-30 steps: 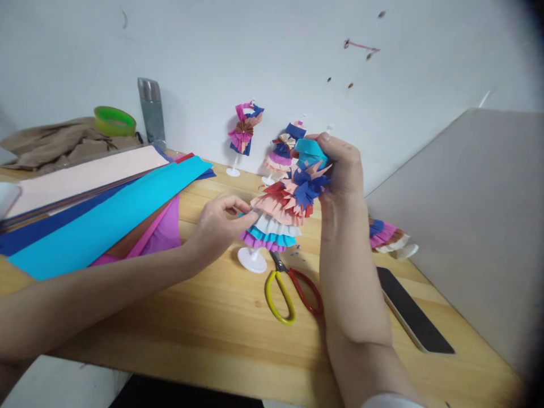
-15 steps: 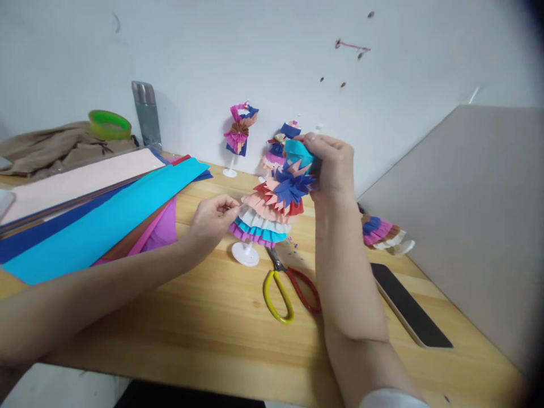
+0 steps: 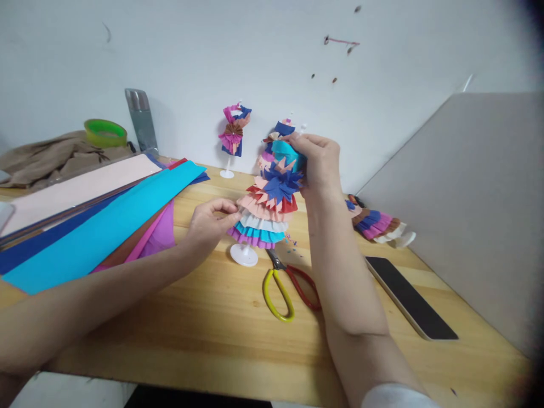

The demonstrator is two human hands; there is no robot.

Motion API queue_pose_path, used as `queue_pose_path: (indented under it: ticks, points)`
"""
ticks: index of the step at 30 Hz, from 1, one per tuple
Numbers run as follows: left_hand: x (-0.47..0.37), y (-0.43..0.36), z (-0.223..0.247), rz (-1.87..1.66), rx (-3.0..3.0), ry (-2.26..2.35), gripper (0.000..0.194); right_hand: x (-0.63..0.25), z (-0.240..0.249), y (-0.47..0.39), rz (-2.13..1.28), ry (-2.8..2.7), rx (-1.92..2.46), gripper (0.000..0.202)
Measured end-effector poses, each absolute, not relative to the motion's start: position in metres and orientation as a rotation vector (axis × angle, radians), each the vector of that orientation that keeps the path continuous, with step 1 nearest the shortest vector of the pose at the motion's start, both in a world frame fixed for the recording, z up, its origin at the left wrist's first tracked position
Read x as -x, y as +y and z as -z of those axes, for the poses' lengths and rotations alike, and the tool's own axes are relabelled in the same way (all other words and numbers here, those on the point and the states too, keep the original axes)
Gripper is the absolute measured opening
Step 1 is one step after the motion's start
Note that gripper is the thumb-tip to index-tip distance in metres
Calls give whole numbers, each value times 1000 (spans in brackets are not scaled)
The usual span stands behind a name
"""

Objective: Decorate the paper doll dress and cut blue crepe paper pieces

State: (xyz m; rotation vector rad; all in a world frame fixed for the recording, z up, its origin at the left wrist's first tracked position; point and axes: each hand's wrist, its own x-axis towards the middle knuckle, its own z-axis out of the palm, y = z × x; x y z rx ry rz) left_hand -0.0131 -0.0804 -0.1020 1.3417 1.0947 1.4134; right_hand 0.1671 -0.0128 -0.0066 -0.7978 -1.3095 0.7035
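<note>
A small dress form wears layered crepe paper: a turquoise top, a spiky blue and peach waist, and ruffles of red, peach, white, turquoise and purple. Its white round base is on the table, and the figure leans to the right. My right hand grips the turquoise top from the right side, fingers pinched at the upper edge. At the left of the skirt, my left hand has thumb and forefinger closed on the edge of the peach and white ruffles.
Scissors lie before the base, a phone to the right. Coloured paper sheets cover the left side. Other dressed forms stand behind; one lies at right. Green tape, cloth and a bottle are back left.
The dress form's upper part and my right hand have shifted slightly left in view. My left hand stays at the skirt's left edge. The camera view has moved a little.
</note>
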Motion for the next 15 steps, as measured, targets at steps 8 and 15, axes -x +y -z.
queue_pose_path:
  ticks: [8, 15]
  points:
    - [17, -80, 92, -1400, -1284, 1236, 14, -173, 6, -12, -638, -1293, 781, 23]
    - [15, -88, 90, -1345, -1287, 1321, 21, -185, 7, -3, -608, -1230, 731, 21]
